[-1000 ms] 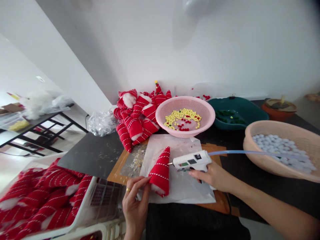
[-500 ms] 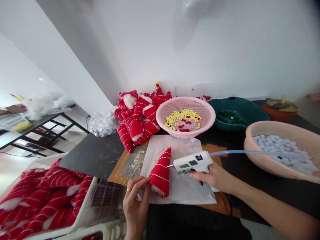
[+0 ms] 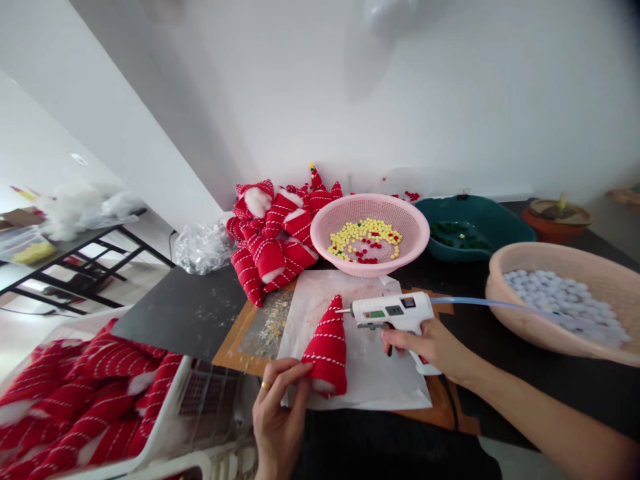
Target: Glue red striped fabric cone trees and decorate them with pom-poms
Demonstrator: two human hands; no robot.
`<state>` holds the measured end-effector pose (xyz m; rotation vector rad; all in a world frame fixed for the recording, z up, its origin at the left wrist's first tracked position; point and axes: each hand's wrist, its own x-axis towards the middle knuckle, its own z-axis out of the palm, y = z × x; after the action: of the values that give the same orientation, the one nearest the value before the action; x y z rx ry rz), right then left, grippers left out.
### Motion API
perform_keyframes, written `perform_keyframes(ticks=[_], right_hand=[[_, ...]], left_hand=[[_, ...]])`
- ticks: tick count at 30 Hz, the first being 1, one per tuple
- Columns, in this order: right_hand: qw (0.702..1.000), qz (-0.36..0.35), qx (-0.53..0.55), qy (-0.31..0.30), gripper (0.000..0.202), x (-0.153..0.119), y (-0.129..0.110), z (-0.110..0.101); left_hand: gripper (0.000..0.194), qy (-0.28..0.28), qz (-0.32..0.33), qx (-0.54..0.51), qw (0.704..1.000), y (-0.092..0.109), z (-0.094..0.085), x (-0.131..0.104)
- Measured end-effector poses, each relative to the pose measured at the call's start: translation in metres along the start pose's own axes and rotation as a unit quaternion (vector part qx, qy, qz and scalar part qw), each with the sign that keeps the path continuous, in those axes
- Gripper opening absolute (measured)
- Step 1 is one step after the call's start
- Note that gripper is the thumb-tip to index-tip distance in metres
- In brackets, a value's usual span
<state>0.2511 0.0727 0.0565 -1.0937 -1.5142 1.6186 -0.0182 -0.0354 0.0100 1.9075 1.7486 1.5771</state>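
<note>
A red knitted cone (image 3: pixel 327 350) with white stitched stripes and white stuffing at its base lies on a sheet of white paper (image 3: pixel 383 383). My left hand (image 3: pixel 281 407), wearing a ring, pinches the cone's lower left edge between thumb and fingers. In my right hand (image 3: pixel 435 347) is a white glue gun (image 3: pixel 393 310), its nozzle pointing left at the upper part of the cone, near the tip. Whether the nozzle touches the fabric I cannot tell. A translucent bluish glue stick (image 3: pixel 465 301) runs out of the gun's back to the right.
Behind the paper stands a pink basket (image 3: pixel 320 230) of yellow and red pompoms, beside piled red cones (image 3: pixel 267 250). A green basin (image 3: pixel 517 230) and a peach basket (image 3: pixel 495 280) of white balls stand right. A white crate (image 3: pixel 167 407) of red cones is lower left.
The glue gun has moved up along the cone, from its middle to near its tip. My left hand and the cone's base have shifted slightly right.
</note>
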Motion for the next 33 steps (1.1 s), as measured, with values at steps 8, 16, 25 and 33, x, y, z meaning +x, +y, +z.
perform_keyframes(ticks=[8, 16, 25, 33], right_hand=[[0.990, -0.098, -0.002, 0.099, 0.031, -0.015, -0.006, -0.004], [0.994, -0.071, -0.041, 0.075, 0.023, -0.012, -0.013, -0.005], [0.989, -0.087, -0.122, -0.010, 0.019, -0.007, -0.011, 0.003], [0.984, -0.102, -0.149, 0.007, 0.012, -0.004, -0.006, 0.003]], left_hand=[[0.020, -0.014, 0.013, -0.015, 1.000, 0.001, -0.001, -0.002], [0.023, -0.023, 0.025, -0.018, 0.999, 0.001, 0.000, -0.003], [0.023, -0.023, 0.037, -0.018, 0.999, 0.002, 0.001, -0.001], [0.023, -0.027, 0.028, -0.022, 0.999, -0.001, 0.001, -0.004]])
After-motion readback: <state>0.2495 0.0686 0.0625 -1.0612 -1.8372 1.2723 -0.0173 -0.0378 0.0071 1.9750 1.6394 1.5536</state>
